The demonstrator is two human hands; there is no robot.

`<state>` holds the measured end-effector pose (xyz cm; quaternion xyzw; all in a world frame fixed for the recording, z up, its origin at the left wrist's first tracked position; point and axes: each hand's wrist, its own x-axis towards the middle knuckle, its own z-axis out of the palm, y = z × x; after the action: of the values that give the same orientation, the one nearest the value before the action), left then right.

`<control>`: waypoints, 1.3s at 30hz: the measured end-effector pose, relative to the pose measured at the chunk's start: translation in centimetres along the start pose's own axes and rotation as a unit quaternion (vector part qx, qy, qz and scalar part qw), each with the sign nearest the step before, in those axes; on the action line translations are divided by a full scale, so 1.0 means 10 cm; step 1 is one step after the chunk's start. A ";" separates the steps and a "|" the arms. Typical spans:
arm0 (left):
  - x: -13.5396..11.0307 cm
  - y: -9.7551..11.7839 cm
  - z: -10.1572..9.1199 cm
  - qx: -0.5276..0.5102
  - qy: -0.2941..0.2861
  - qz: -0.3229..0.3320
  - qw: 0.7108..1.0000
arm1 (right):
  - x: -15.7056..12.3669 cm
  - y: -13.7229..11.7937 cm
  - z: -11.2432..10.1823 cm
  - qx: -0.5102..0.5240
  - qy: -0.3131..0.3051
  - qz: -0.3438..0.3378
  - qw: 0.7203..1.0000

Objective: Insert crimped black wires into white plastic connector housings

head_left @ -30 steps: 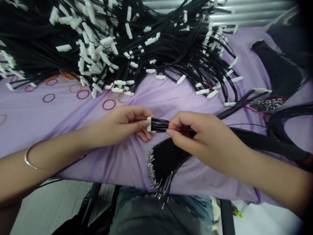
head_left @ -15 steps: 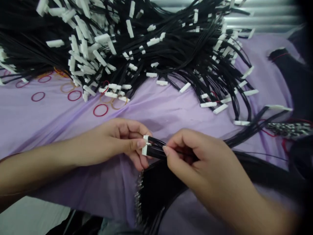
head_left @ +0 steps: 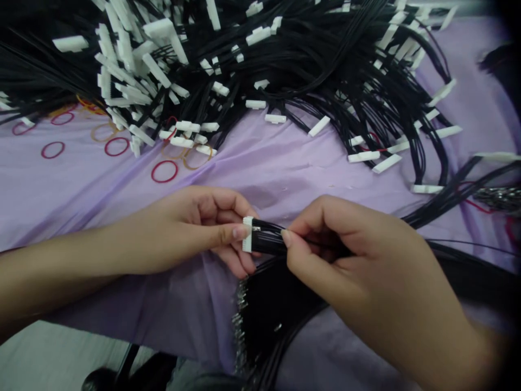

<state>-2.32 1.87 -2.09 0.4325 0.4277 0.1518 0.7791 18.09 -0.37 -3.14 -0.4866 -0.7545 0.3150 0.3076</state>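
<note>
My left hand [head_left: 195, 231] pinches a small white connector [head_left: 247, 234] between thumb and fingers. Several black wires [head_left: 266, 240] run out of it to the right. My right hand [head_left: 350, 255] is closed in a pinch on those wires, its fingertips a short way from the connector. Below both hands lies a loose bundle of black wires with bare metal terminals [head_left: 260, 309], spread over the table's front edge.
A big heap of black wire harnesses with white connectors [head_left: 228, 60] covers the back of the purple cloth [head_left: 260, 163]. Red and orange rubber bands [head_left: 164, 171] lie at the left. More terminals [head_left: 499, 198] show at the right edge.
The view has dipped and shifted, so the hands sit lower in frame. My right fingers have slid along the wires toward the connector. The left hand keeps its hold.
</note>
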 end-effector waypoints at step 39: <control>0.00 -0.10 0.03 0.028 -0.014 0.046 0.998 | -0.02 -0.01 -0.02 0.041 -0.029 -0.051 0.997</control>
<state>-2.18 1.11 -2.76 0.4750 0.4005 0.1691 0.7651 18.28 -0.53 -2.93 -0.4250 -0.7735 0.3436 0.3210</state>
